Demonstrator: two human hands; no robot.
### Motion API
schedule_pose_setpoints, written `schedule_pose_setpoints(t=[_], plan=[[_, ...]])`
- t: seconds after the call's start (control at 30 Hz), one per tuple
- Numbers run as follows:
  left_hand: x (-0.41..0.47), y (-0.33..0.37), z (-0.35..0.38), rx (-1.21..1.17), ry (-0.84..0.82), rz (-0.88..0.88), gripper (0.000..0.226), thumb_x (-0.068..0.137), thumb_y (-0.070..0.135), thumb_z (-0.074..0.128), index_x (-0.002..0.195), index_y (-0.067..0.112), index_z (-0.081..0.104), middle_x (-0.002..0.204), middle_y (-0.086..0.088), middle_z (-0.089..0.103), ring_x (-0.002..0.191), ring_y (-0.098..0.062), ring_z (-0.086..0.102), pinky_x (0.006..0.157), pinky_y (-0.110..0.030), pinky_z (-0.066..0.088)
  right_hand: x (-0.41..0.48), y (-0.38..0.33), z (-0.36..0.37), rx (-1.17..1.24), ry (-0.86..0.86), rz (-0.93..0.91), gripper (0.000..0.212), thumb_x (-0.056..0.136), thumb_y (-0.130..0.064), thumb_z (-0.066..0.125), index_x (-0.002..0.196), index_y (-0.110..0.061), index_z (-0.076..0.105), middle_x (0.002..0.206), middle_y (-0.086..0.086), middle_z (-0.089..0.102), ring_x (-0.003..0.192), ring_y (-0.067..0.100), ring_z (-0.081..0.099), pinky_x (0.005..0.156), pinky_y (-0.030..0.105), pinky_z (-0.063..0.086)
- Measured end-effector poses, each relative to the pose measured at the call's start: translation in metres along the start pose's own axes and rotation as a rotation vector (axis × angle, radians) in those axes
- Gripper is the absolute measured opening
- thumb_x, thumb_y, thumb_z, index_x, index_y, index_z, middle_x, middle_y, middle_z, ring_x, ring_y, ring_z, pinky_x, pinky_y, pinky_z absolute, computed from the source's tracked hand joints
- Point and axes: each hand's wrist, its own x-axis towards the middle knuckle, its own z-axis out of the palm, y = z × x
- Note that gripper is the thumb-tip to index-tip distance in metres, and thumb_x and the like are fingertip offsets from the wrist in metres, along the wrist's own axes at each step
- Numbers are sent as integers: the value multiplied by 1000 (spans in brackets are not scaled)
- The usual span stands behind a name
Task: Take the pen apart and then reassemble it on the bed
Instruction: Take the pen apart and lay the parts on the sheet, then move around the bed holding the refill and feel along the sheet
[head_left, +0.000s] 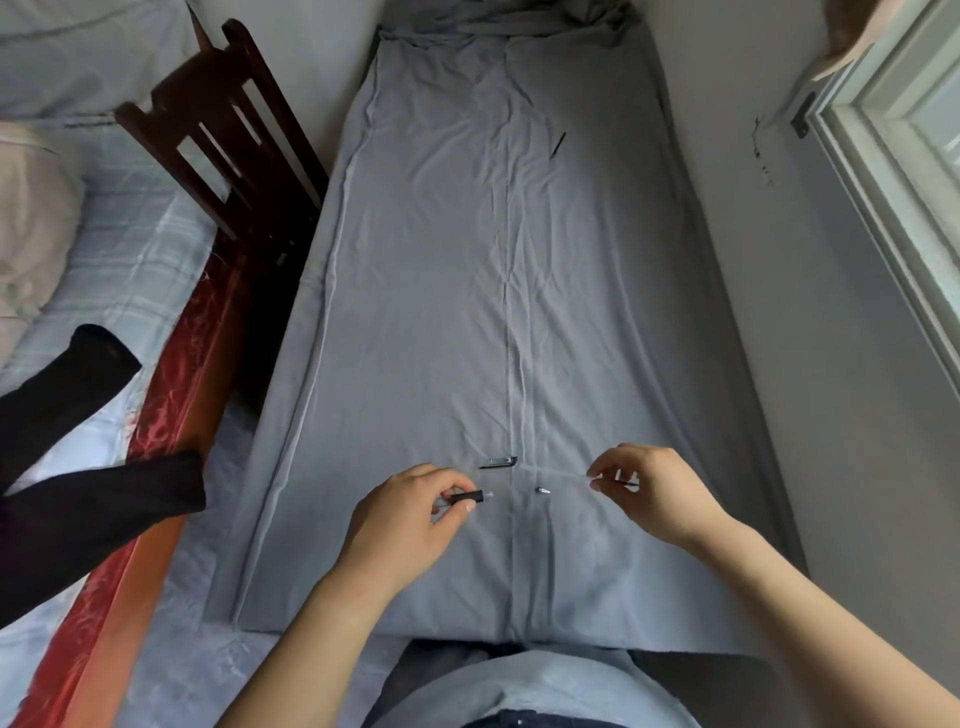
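The pen lies in pieces on the grey bed sheet (467, 312). My left hand (410, 514) pinches a short black grip section with a clear end (470, 497). My right hand (654, 493) pinches a thin, pale refill tube (558, 472) that stretches left from my fingers, with a dark tip showing at the right of the hand. Between my hands a small metal tip piece (543, 489) rests on the sheet. Just beyond it lies the black cap with its clip (498, 462). Far up the bed lies a thin dark stick (558, 145).
A dark wooden chair (228, 140) stands at the bed's left edge. A second bed with a plaid sheet (119, 249), a red frame and black cloth (78, 467) lies to the left. A wall and window frame (893, 171) close off the right.
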Motion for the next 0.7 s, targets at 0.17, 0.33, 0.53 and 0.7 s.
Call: schedule_pose_setpoints(t=[0.17, 0.33, 0.53, 0.7], plan=[[-9, -10, 13, -65, 22, -93, 9, 82, 32, 62, 89, 37, 63, 87, 18, 63, 82, 1, 58, 74, -32, 53, 31, 18, 37, -26, -106, 68, 7, 80, -20, 63, 82, -25, 67, 75, -9, 58, 75, 17, 58, 63, 30, 46], [-11, -22, 30, -63, 11, -158, 12, 81, 28, 62, 89, 38, 62, 89, 18, 63, 85, 4, 59, 76, -35, 54, 53, 19, 70, -52, -178, 24, 11, 81, -20, 60, 87, -25, 67, 91, 0, 66, 92, 23, 58, 71, 30, 44], [4, -24, 58, -62, -15, -127, 15, 79, 26, 64, 89, 36, 61, 86, 17, 61, 84, -4, 60, 76, -37, 54, 46, 24, 71, -23, -78, 59, 26, 75, -15, 67, 101, -12, 62, 109, 12, 57, 101, 35, 51, 85, 42, 46], [32, -17, 90, -57, -36, -64, 14, 80, 21, 64, 92, 29, 64, 91, 10, 62, 89, -15, 61, 77, -35, 51, 4, 42, 64, -61, -28, 211, 53, 76, -18, 67, 122, -5, 44, 131, 17, 42, 115, 39, 40, 97, 44, 40]])
